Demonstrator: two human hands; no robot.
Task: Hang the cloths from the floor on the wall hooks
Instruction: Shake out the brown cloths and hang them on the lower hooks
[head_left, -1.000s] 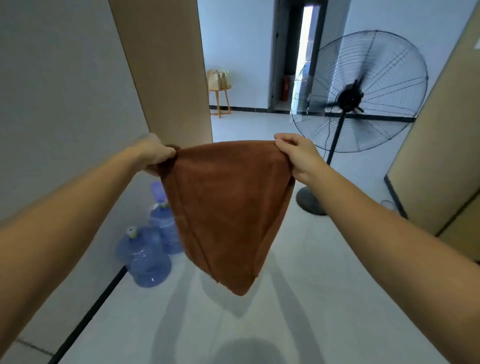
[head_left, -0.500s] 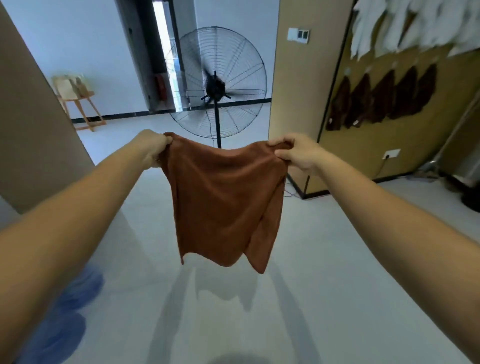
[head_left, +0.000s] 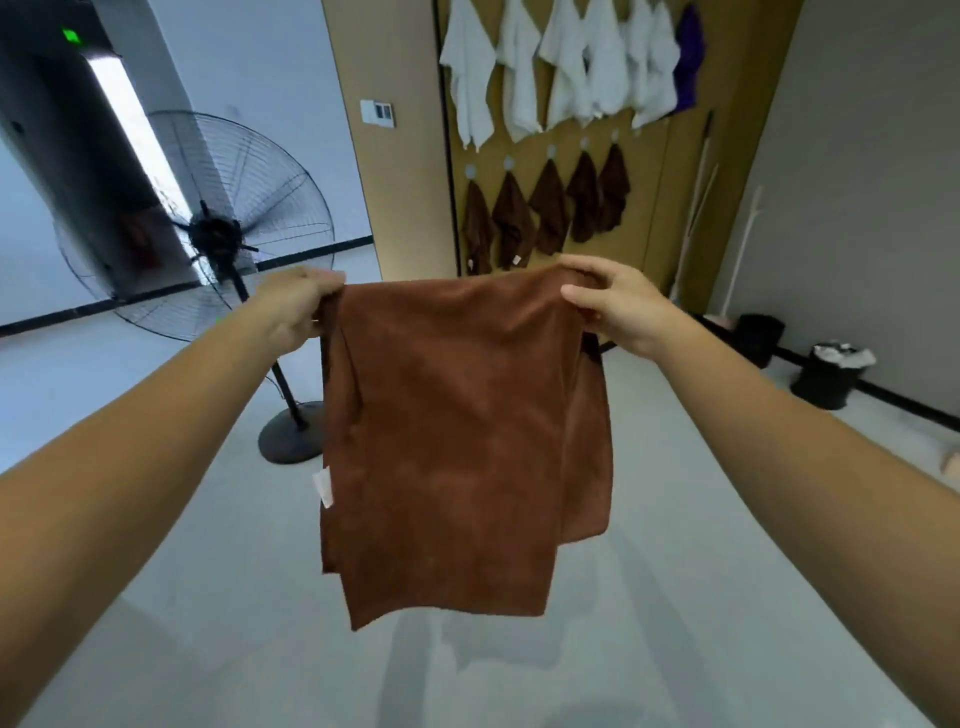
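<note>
The view swings right: the wall (head_left: 644, 208) with its hung cloths (head_left: 540, 208) now faces the person, and the brown cloth (head_left: 462, 441) hangs squarer than before.

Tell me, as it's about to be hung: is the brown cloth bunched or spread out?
Spread out. The left hand and right hand hold the brown cloth by its top edge; it hangs open between them.

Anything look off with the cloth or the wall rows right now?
Only small things. The purple cloth ends the upper row of white cloths, the one odd colour. The brown cloth, pinched by left hand and right hand, hangs doubled with an uneven bottom edge.
</note>
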